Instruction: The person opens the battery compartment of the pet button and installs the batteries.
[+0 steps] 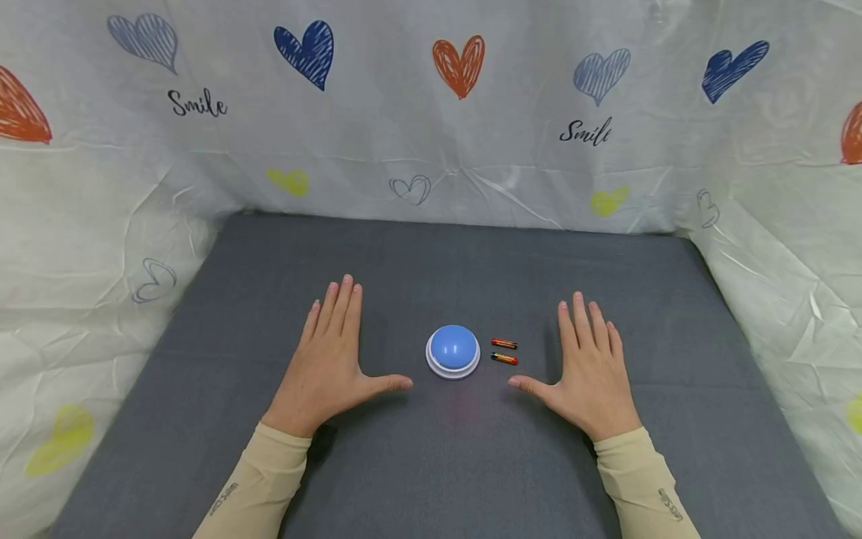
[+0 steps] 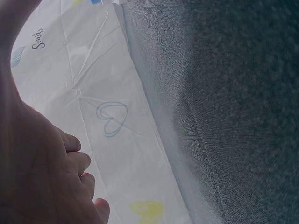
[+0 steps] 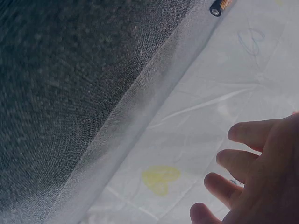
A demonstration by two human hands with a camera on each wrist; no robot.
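A round push light with a blue dome and white base (image 1: 453, 350) sits mid-table. Just right of it lie two small red-and-black batteries, an upper one (image 1: 504, 343) and a lower one (image 1: 504, 358); the end of one battery (image 3: 217, 9) shows at the top of the right wrist view. My left hand (image 1: 330, 367) is left of the blue dome, fingers straight and thumb stretched toward it, holding nothing. On the other side my right hand (image 1: 590, 373) mirrors it, its thumb close to the lower battery but apart from it.
Dark grey cloth covers the table (image 1: 458, 464). A white curtain (image 1: 377, 120) printed with hearts and the word Smile hangs behind the table and along both sides.
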